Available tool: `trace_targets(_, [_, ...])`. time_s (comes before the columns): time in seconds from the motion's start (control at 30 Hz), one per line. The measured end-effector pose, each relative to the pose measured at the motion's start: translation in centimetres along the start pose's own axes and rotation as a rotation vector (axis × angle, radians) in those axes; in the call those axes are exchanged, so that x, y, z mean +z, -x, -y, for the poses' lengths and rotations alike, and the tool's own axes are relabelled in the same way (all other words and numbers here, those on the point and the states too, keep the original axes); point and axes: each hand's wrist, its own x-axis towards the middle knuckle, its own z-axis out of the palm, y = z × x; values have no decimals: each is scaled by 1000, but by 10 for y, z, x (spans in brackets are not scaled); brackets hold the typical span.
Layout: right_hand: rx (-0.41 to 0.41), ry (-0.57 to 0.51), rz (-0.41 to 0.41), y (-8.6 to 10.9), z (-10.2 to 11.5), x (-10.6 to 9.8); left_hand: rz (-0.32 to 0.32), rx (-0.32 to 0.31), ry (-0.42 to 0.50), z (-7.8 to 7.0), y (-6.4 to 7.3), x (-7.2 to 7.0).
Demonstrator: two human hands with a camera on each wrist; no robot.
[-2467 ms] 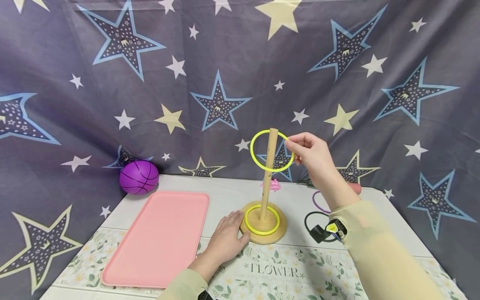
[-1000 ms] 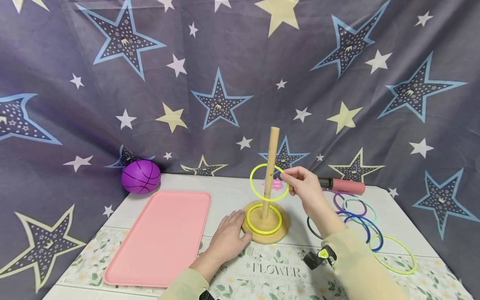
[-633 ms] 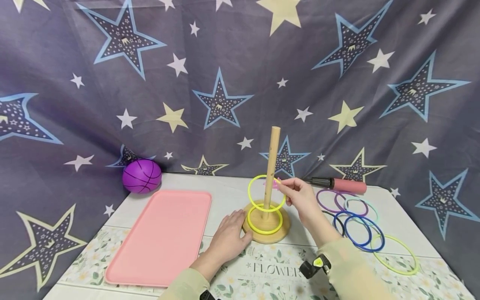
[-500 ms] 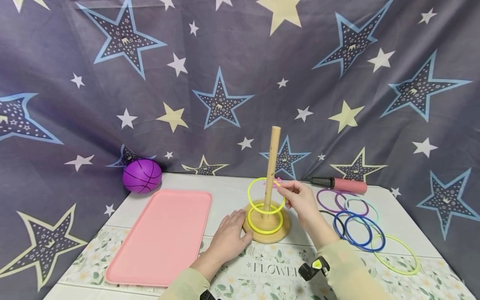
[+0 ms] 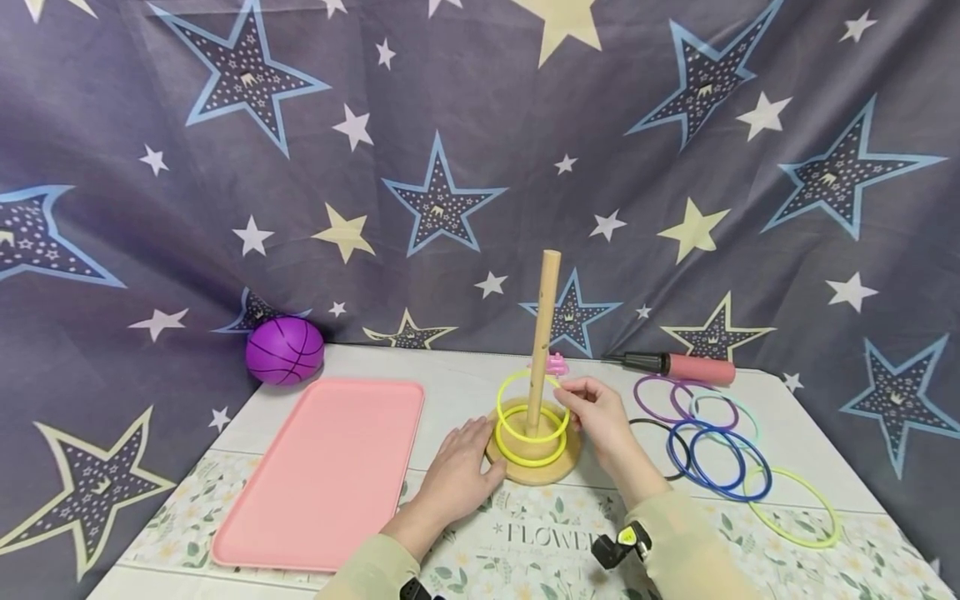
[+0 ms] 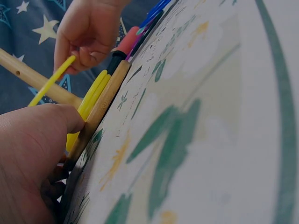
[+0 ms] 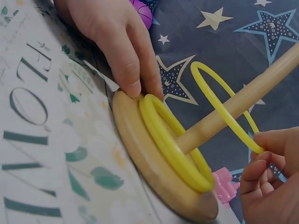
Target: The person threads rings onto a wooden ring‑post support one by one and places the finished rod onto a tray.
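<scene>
A wooden ring-toss stand (image 5: 545, 300) has an upright pole on a round base (image 5: 525, 475). My left hand (image 5: 454, 475) holds the left side of that base, its thumb on the rim in the left wrist view. Between thumb and fingers, my right hand (image 5: 600, 417) pinches a yellow ring (image 5: 512, 380). The pole passes through this ring, which hangs tilted low on it, as the right wrist view also shows. Below, a second yellow ring (image 7: 161, 137) lies round the pole's foot on the base.
Several loose rings lie at the right: blue (image 5: 767, 467), purple (image 5: 651, 415), black (image 5: 688, 454) and yellow-green (image 5: 836, 525). Behind them is a red-handled pump (image 5: 697, 368). A small pink toy (image 5: 557, 364) stands behind the pole. To the left are a pink tray (image 5: 322, 475) and a purple ball (image 5: 285, 350).
My right hand has brought the pinched yellow ring down from the pole's top to near the base. The left hand has stayed at the base.
</scene>
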Motion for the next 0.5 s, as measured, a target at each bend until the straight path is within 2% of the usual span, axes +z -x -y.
trace_targets(0.23, [55, -33, -8, -2, -18, -1, 19, -6, 4, -2, 1, 0])
trace_targets(0.5, [60, -9, -10, -5, -24, -1, 16, -10, 0, -3, 2, -3])
